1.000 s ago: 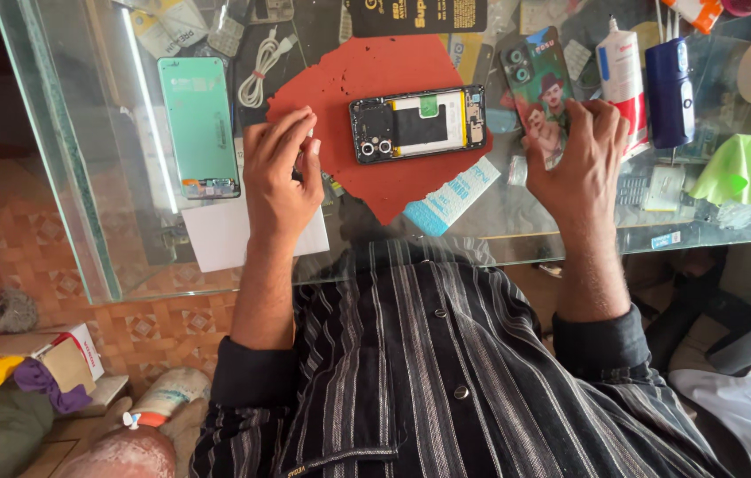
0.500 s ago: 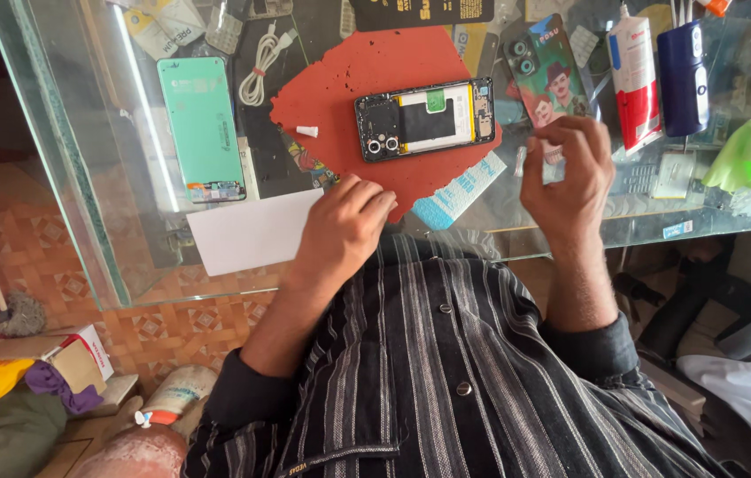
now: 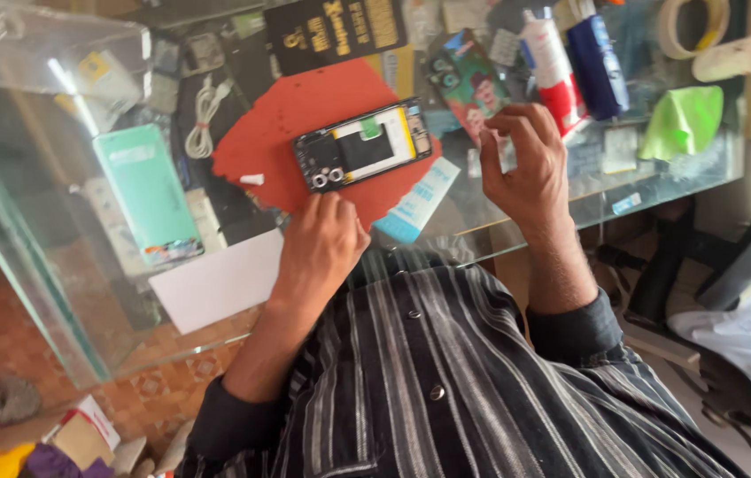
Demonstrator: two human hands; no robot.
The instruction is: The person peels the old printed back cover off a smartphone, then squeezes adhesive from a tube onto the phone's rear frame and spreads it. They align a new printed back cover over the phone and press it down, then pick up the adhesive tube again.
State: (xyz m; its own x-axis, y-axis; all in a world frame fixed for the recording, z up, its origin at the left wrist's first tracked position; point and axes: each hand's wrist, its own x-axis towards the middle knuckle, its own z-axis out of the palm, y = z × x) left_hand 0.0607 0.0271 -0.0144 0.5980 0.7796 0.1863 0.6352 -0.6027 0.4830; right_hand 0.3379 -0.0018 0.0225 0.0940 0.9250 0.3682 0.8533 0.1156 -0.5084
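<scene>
Hands over opened phone on red mat, glass desk.

Left hand (image 3: 321,246) rests curled at the near edge of the red mat (image 3: 305,119), just below the phone (image 3: 362,155), grip empty. Right hand (image 3: 524,164) is raised right of the phone, fingertips pinched; whether anything sits in the pinch cannot be told. Green phone (image 3: 145,195) lies well left.

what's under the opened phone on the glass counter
The opened phone lies on a red mat spread over the glass counter. Whatever sits directly beneath the phone is covered.
</scene>
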